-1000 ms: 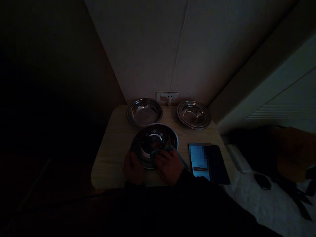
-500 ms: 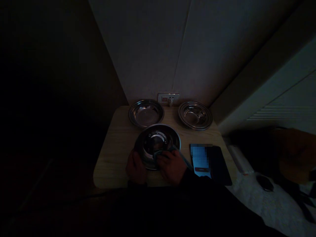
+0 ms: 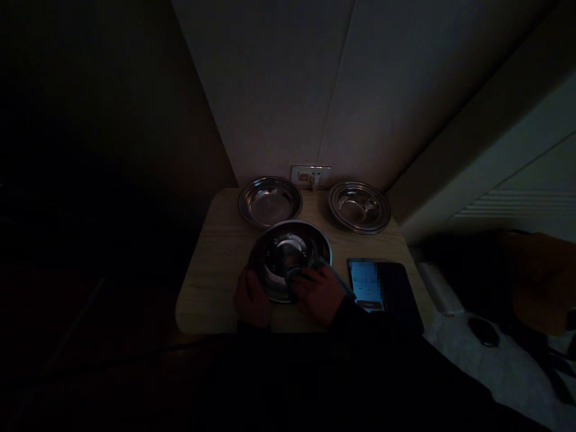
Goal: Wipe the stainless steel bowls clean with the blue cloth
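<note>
Teal cloth (image 3: 346, 288) lies bunched under the curled fingers of the right hand (image 3: 319, 295), which is closed on it and presses it to the near right side of a steel bowl (image 3: 263, 255). The left hand (image 3: 252, 300) is clamped on that bowl's near left rim, thumb uppermost, and the two hands are slightly apart. The bowl itself is round and glossy, with a bright ring of reflection about its middle, and sits at the front of a pale, wood-grained bench (image 3: 207, 270) with rounded corners. Just behind it is a shallow steel dish (image 3: 270, 205) with a wide, flat base; farther right is a ridged steel dish (image 3: 359, 208), its rim stepped in rings. Near the right sleeve, a screen (image 3: 366, 283) glows blue beside a smooth dark panel (image 3: 400, 291). A socket plate (image 3: 304, 177) with a pale plug (image 3: 314, 181) sits low on the smooth wall (image 3: 279, 96), and off to the right spreads rumpled white bedding (image 3: 468, 366)
</note>
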The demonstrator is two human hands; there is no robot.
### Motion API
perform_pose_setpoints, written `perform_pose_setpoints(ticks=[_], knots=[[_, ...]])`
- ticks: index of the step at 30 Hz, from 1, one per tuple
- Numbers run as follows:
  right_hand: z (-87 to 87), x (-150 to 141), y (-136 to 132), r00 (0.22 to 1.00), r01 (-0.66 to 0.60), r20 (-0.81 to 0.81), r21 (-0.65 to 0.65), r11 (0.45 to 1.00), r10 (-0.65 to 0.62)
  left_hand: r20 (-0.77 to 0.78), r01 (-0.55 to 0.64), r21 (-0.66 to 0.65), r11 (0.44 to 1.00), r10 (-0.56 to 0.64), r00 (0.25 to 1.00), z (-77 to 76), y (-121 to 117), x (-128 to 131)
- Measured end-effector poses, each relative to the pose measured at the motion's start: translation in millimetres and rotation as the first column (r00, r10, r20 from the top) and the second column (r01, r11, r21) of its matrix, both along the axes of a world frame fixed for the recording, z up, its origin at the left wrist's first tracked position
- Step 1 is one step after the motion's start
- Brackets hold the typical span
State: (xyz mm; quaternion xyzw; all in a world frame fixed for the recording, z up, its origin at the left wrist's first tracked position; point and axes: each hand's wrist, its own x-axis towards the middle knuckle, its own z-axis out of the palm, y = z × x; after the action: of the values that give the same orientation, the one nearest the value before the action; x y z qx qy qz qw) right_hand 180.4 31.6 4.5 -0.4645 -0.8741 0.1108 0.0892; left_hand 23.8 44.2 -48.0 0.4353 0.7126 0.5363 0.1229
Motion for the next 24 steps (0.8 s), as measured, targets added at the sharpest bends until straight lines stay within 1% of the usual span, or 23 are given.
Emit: perform_pose_setpoints(ticks=[4, 6, 8, 12, 14, 15, 17, 21, 23, 24], knots=[[-7.0, -37.5, -6.7, 0.976, 0.09, -0.193, -0.071, 0.993, -0.102, 0.031, -0.029, -0.02, 0.999, 0.03, 0.999, -1.6, -0.6, -0.9], [-9.1, -49.1, -8.6, 0.96, 0.106, -0.252, -0.074, 0.992, -0.121, 0.038, -0.031, -0.016, 0.999, 0.032, 0.999, -0.5, -0.5, -2.5], [-9.3, -46.3, -8.0, 0.967, 0.079, -0.237, -0.059, 0.995, -0.091, 0.027, -0.016, -0.018, 1.0, 0.017, 0.999, 1.2, 0.1, -3.8], [-6.0, -11.4, -4.2, 0.997, -0.026, -0.075, 0.001, 1.0, 0.026, -0.004, 0.002, -0.018, 1.0, -0.002, 1.0, 4.0, 1.6, -2.9], [-4.3, 1.9, -3.7, 0.999, -0.037, -0.017, 0.014, 0.999, 0.037, 0.007, 0.017, -0.017, 1.0, -0.017, 1.0, 4.2, 1.8, -1.3], [-4.0, 3.7, -4.2, 1.0, -0.026, -0.007, 0.008, 1.0, 0.026, 0.018, 0.027, -0.02, 0.999, -0.026, 0.999, 4.0, 1.7, -0.6], [-4.4, -3.4, -6.9, 0.999, 0.017, -0.032, -0.024, 1.0, -0.018, 0.04, 0.029, -0.024, 0.999, -0.028, 0.999, 3.3, 1.6, 0.1], [-6.2, -38.8, -15.0, 0.976, 0.112, -0.176, -0.097, 0.989, -0.128, 0.033, -0.014, -0.042, 0.999, 0.016, 0.999, 3.6, 1.8, -2.7], [-4.9, -47.1, -16.0, 0.973, 0.11, -0.193, -0.107, 0.988, -0.129, 0.028, -0.035, -0.052, 0.998, 0.037, 0.999, 5.3, 2.2, -4.8], [-3.6, -46.0, -15.3, 0.979, 0.091, -0.175, -0.104, 0.99, -0.108, 0.025, -0.034, -0.055, 0.998, 0.036, 0.999, 6.4, 2.4, -5.5]])
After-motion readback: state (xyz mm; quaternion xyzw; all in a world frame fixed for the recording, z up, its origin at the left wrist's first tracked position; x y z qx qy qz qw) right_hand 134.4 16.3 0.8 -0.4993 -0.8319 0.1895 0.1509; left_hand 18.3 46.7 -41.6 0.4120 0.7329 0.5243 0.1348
